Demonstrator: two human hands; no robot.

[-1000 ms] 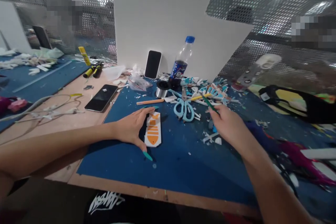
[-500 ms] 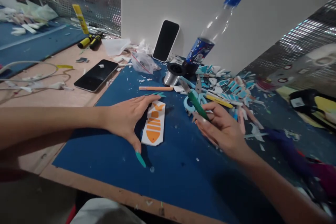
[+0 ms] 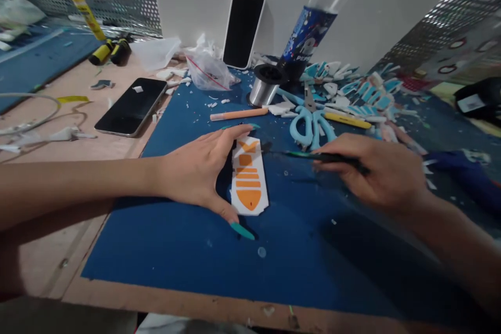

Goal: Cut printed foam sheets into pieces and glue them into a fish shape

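Note:
A white, board-like piece (image 3: 235, 198) with an orange fish-skeleton design (image 3: 248, 198) lies flat on the blue mat (image 3: 188, 255). My left hand (image 3: 199, 167) spans its left side, the thumb at the lower left corner and the fingertips at the top edge, holding it between them. A green-handled craft knife (image 3: 305, 155) is gripped in my right hand (image 3: 376, 172). Motion blurs the knife, and its blade points left, close to the upper right edge of the piece; whether they touch I cannot tell.
Light-blue scissors (image 3: 307, 128), an orange marker-like stick (image 3: 238, 114) and a wire spool (image 3: 264, 88) lie beyond the piece. A phone (image 3: 242, 26) leans on the wall by a bottle (image 3: 309, 36). Another phone (image 3: 133, 107) lies left. Cut scraps (image 3: 371, 91) heap at the back right.
My right hand has turned the knife from upright to nearly level and brought its blade to the piece. My left hand now sits closer around the piece. The view has shifted.

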